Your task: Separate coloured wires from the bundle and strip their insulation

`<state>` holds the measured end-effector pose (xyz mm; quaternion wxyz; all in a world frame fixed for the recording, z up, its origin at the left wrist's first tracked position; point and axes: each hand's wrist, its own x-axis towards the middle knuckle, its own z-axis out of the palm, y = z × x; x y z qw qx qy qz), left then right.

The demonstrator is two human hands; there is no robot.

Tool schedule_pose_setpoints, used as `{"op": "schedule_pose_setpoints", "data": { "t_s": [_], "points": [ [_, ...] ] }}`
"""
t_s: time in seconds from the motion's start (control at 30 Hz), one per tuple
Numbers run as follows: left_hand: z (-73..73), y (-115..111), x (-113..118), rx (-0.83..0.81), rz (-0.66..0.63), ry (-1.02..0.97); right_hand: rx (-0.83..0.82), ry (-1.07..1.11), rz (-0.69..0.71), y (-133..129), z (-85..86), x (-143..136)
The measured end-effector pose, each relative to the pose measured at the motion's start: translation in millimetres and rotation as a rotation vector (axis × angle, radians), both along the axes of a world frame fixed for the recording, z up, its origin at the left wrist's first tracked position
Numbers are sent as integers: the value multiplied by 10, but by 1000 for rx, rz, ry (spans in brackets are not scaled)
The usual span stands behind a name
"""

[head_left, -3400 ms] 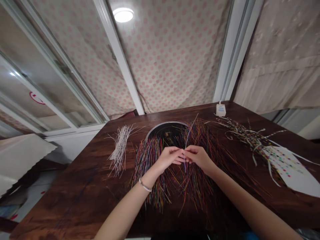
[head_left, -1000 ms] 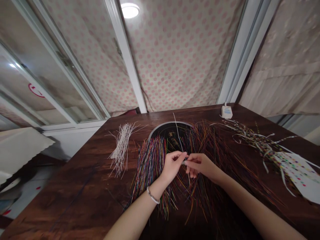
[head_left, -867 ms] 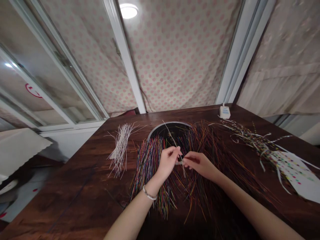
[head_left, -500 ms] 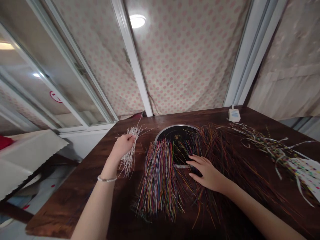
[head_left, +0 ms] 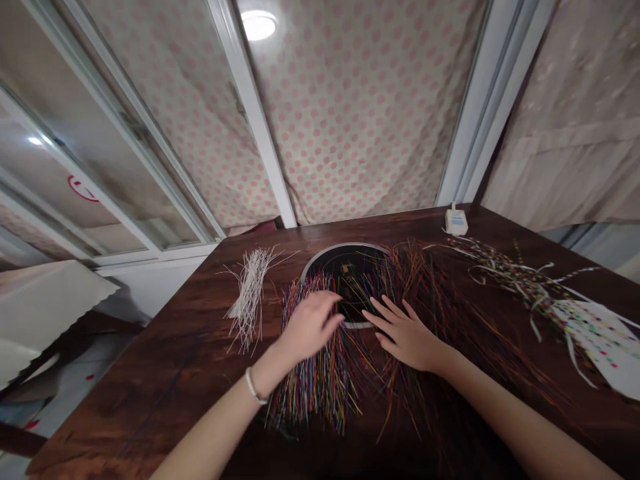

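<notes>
Fingers bent and thumb apart, my left hand (head_left: pixel 309 327) hovers over a thick bundle of multicoloured strands (head_left: pixel 320 393) with nothing visible in its grasp. My right hand (head_left: pixel 407 339) is open, its fingers spread over darker reddish-brown and orange strands (head_left: pixel 415 267). Between and beyond both hands is a round black plate (head_left: pixel 347 263) with a pale rim and a small gold mark, partly covered by strands. A loose pile of thin white strands (head_left: pixel 250 293) lies on the table left of my left hand.
The dark wooden table (head_left: pixel 185 347) carries a small white box (head_left: pixel 456 222) at its back right. Ribbon-like dotted strips (head_left: pixel 530 280) and a white dotted sheet (head_left: pixel 600 340) lie on the right. Behind stands a curtained window (head_left: pixel 360 133); a cloth-covered table (head_left: pixel 50 307) is at left.
My left hand has left the white strand pile and moved right, over the multicoloured bundle. My right hand stays over the dark strands. The view has shifted slightly.
</notes>
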<state>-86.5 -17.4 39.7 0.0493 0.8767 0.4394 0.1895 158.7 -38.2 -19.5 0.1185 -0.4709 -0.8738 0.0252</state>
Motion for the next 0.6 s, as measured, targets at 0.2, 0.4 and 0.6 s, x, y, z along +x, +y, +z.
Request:
{"op": "schedule_pose_setpoints", "data": {
  "t_s": [0.2,0.4,0.6],
  "points": [
    [-432,-172,306,-98,62,172,48,-103,-154,60,-40,96],
    [-559,-132,186,-33,150,205,62,-129,-227,65,17,395],
    [-492,-98,126,-94,514,143,61,-108,-223,-5,85,604]
  ]
}}
